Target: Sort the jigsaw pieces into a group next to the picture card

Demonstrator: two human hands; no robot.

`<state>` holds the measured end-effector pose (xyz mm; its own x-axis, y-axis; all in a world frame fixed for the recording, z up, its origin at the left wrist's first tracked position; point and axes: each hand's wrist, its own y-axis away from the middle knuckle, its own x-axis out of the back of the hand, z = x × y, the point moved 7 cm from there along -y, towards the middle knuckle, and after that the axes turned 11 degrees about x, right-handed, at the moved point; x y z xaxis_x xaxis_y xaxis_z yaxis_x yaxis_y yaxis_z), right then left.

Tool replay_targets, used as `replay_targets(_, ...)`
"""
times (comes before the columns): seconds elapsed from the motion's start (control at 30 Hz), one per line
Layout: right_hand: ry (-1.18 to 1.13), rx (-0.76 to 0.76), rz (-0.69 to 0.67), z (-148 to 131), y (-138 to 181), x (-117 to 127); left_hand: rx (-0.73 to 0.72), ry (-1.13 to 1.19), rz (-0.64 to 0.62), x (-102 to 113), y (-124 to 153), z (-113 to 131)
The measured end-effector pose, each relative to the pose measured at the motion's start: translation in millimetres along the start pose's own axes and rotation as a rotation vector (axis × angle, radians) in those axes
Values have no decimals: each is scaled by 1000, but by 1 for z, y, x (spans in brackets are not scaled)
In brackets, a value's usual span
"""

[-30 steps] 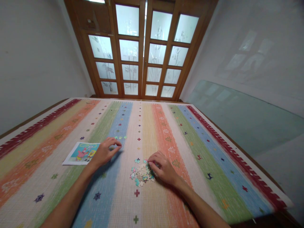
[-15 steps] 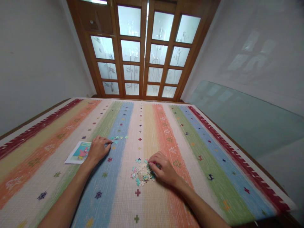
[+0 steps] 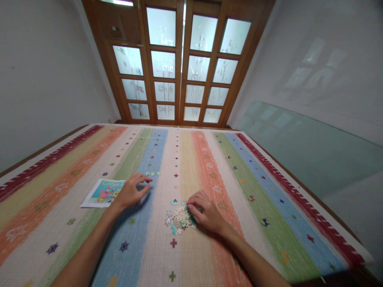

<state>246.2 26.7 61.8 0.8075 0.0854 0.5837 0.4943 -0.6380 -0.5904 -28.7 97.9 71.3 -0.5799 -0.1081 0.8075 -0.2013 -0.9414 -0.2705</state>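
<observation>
My left hand [image 3: 134,192] hovers over the blue stripe with thumb and fingers apart, holding nothing I can see. Just beyond its fingertips lies a short row of greenish jigsaw puzzle pieces [image 3: 153,173]; the hand hides part of that area. Beside its wrist is a printed picture card [image 3: 101,193] with cartoon figures, its right part covered by the hand. My right hand [image 3: 205,211] rests at the right edge of a loose heap of puzzle pieces [image 3: 180,219]. Its thumb and fingers are pinched together on a puzzle piece, mostly hidden by the fingertips.
A striped, patterned cloth [image 3: 161,255] covers the large table. Wooden doors with frosted panes [image 3: 179,79] stand past its far edge. Along the right side leans a pale green panel [image 3: 299,139] against the white wall.
My left hand has moved right and nearer to me, and its pinch has opened. More of the picture card shows. My right hand has stayed at the heap.
</observation>
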Motion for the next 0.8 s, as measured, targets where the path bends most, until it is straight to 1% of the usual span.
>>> replay_targets(0.1, 1, 1, 0, 0, 0, 0, -131, 88, -205, -29, 13, 38)
replay_targets(0.17, 5, 2, -2, 0, -1, 0, -187, 129, -315, -47, 23, 59)
replay_targets(0.27, 11, 3, -6, -1, -1, 1, -212, 167, -389, -63, 32, 77)
replay_targets(0.37, 21, 11, -8, -1, -1, 1, -211, 187, -416, -70, 35, 82)
replay_targets(0.53, 27, 8, -6, -1, -1, 2, -209, 198, -416, -71, 37, 87)
replay_targets(0.7, 26, 4, -17, -2, -2, 1, -220, 212, -374, -64, 33, 89)
replay_targets(0.8, 25, -5, -15, 0, -1, 0, -204, 197, -289, -53, 24, 75)
